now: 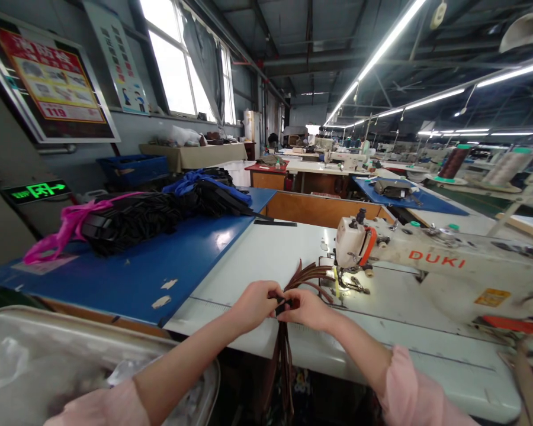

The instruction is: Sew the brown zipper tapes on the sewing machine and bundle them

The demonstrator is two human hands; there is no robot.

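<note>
Left hand [254, 305] and right hand [310, 309] together, pinching a black strip [281, 309] at brown straps [284, 349].
Sewing machine [400, 251] to their right.

The white table [231, 275] carries a sewing machine [435, 254] and brown strips [310, 273] that hang down past its front edge. On the adjoining blue table [195, 251] lie black bundles [124, 223], with pink cloth [66, 232] and blue cloth [204, 179] about them.

The sewing machine [439, 260] shows "DUKI", the poster [48, 77] "119", the exit sign [36, 191] an arrow [57, 187].
</note>
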